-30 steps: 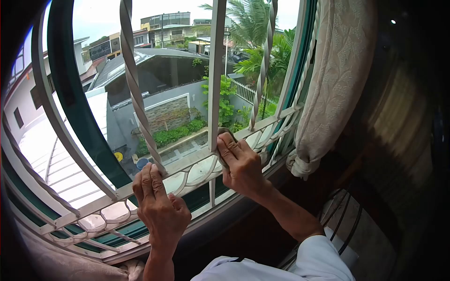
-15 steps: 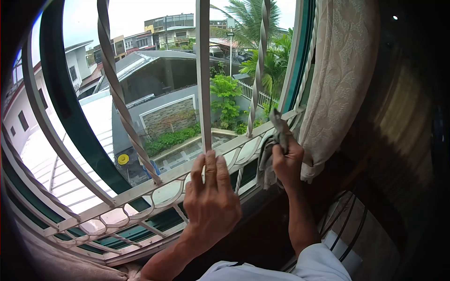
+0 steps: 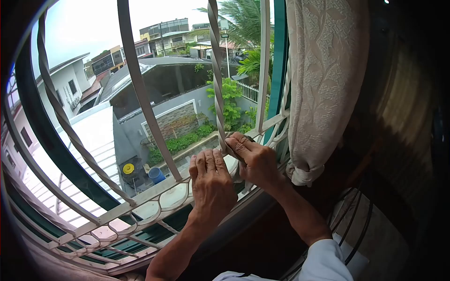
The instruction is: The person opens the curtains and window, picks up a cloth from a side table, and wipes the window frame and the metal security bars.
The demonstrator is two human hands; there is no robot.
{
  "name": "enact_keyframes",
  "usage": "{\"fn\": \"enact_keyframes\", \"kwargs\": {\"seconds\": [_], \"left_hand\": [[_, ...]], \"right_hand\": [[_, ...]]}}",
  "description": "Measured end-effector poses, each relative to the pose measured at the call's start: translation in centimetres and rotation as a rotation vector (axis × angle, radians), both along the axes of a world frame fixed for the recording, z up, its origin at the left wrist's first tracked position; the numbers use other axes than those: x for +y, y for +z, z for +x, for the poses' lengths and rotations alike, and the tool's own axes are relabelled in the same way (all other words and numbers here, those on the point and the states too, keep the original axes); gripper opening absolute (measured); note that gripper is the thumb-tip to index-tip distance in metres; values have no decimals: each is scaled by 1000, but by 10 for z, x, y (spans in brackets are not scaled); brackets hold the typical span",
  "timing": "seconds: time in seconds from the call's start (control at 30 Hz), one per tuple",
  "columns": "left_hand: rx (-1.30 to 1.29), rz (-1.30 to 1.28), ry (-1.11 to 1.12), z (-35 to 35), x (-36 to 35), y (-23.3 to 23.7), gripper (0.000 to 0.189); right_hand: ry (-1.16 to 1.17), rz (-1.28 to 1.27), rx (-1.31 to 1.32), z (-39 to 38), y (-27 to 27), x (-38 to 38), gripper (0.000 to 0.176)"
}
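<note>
My right hand [image 3: 257,161] is closed on a grey cloth [image 3: 230,151], mostly hidden by the fingers. It presses the cloth around the foot of a twisted metal bar [image 3: 217,89], where the bar meets the rail. Just left of it, my left hand [image 3: 212,185] lies over the top rail of the white window grille [image 3: 154,191], its fingers close together and bent over the metal. The left thumb is hidden. Below the rail runs a band of curved, looped metalwork.
A cream patterned curtain [image 3: 323,89] hangs gathered at the right. Green window frame [image 3: 280,61] edges stand behind the bars. Outside are roofs, plants, a blue bin [image 3: 156,175] and a round yellow object [image 3: 128,168]. Dark curved rods [image 3: 358,225] show at lower right.
My right hand has moved left with the cloth, from near the curtain to the twisted bar's foot. My left hand's fingers have drawn together on the rail. The view has shifted right.
</note>
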State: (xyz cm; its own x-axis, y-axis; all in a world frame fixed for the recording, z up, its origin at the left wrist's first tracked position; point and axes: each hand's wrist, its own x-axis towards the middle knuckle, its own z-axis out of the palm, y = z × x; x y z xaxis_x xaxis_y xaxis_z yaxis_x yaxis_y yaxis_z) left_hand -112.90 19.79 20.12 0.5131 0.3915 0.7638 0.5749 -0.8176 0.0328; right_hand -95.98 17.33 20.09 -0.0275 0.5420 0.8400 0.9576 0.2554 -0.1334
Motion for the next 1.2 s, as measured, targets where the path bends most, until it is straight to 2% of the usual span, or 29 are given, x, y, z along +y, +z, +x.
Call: {"fn": "enact_keyframes", "kwargs": {"seconds": [0.03,0.1,0.2,0.23,0.3,0.33,0.37,0.47,0.5,0.6,0.67,0.7,0.73,0.77,0.83,0.87,0.9,0.97,1.0,1.07,1.1,1.17,1.2], "left_hand": [[38,-44,-23,-4,0,3,56],[25,-62,-37,-6,-1,2,56],[2,-13,-49,-5,2,0,68],[9,-14,-62,-5,2,2,68],[38,-22,-70,-10,3,2,67],[29,-28,-73,-11,5,2,67],[37,-23,-71,-12,5,1,66],[5,-11,-97,-11,6,-5,62],[-21,-2,-99,-9,7,-6,60],[-22,-6,-124,-11,6,-4,56],[-14,25,-127,-12,8,-8,53],[-33,30,-129,-13,9,-12,53],[-35,42,-128,-10,8,-20,53],[-27,49,-126,-8,8,-27,53],[-13,36,-135,-9,8,-29,55],[12,-5,-140,-11,7,-26,53],[36,-47,-148,-12,5,-22,52],[27,-29,-136,-8,3,-19,52],[26,-30,-127,-7,0,-20,53],[34,-29,-105,-4,-3,-19,55],[42,-27,-97,-2,-2,-21,55],[17,7,-47,0,-1,-27,68],[-8,9,-32,-1,0,-27,70]], "right_hand": [[-12,-97,6,6,6,2,45],[-93,-90,18,9,0,13,44],[65,3,33,-7,-11,8,57],[53,2,41,-3,-8,2,57],[-4,-157,-49,14,3,-12,58],[-118,-171,17,23,4,-8,57],[-126,-183,12,18,-3,-3,57],[30,68,-51,-16,-19,9,56],[4,33,9,-24,-18,2,53],[29,-50,-56,3,-10,-12,51],[-103,192,52,28,-22,-17,52],[-240,56,442,32,-20,-34,54],[-172,298,394,66,-39,-27,52],[-166,294,377,70,-31,-19,52],[-318,266,112,77,-19,5,49],[-252,9,109,78,-20,16,48],[-248,-59,145,72,-27,26,47],[-149,50,88,78,-32,20,47],[-148,56,90,90,-29,15,47],[-112,-3,-86,108,-20,-2,47],[-104,-1,-78,118,-22,-1,47],[-133,-7,5,127,-16,6,47],[-193,12,50,112,-26,12,48]]}}
